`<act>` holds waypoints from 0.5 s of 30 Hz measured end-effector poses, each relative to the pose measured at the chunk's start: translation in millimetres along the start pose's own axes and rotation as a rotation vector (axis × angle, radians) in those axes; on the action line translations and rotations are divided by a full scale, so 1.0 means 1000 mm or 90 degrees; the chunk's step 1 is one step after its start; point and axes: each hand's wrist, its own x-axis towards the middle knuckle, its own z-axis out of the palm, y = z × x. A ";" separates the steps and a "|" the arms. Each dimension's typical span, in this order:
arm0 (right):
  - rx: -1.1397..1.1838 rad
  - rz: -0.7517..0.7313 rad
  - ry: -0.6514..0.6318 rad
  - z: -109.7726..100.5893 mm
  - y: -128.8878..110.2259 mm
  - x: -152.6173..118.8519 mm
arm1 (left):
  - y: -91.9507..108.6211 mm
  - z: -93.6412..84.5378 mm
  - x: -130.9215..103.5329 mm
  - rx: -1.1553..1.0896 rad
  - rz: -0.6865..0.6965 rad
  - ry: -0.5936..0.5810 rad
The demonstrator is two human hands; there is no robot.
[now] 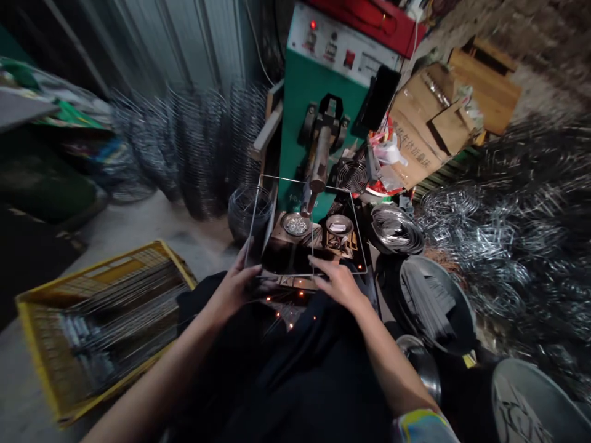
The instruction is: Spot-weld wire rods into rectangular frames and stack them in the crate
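In front of me a thin rectangular wire frame [359,231] with a middle wire is held tilted below the electrode arm [319,160] of a green welding machine [300,86]. My left hand [236,282] is closed on its near left corner, thumb toward the near wire. On the near side, my right hand [339,284] pinches it where the middle wire meets the near wire; its fingertips are partly blurred. The electrode tip is close to the middle wire, but I cannot tell whether they touch. Orange sparks [277,315] scatter below and between my hands.
A yellow crate [159,247] with metal rods stands at left. Stacked wire racks [196,154] line the metal wall. Two small dishes [339,225] sit under the arm. To the right are a tub of metal strips [427,298], a cardboard box [410,132] and heaped wire pieces [498,227].
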 end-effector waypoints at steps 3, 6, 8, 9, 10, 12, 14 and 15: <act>-0.053 0.016 0.043 -0.018 0.023 0.053 | 0.019 -0.006 0.062 -0.012 0.052 -0.040; -0.087 0.013 0.080 -0.032 0.044 0.091 | 0.034 -0.009 0.105 -0.020 0.080 -0.058; -0.089 0.002 0.095 -0.037 0.055 0.108 | 0.041 -0.011 0.123 -0.020 0.089 -0.056; -0.088 -0.003 0.102 -0.037 0.059 0.114 | 0.045 -0.011 0.129 -0.018 0.090 -0.052; -0.086 -0.008 0.110 -0.038 0.062 0.119 | 0.049 -0.011 0.133 -0.015 0.090 -0.048; -0.084 -0.017 0.131 -0.037 0.067 0.127 | 0.055 -0.010 0.139 -0.010 0.090 -0.045; -0.082 -0.022 0.150 -0.035 0.069 0.134 | 0.060 -0.009 0.141 -0.012 0.097 -0.051; -0.079 -0.024 0.156 -0.034 0.070 0.137 | 0.062 -0.009 0.141 -0.014 0.102 -0.055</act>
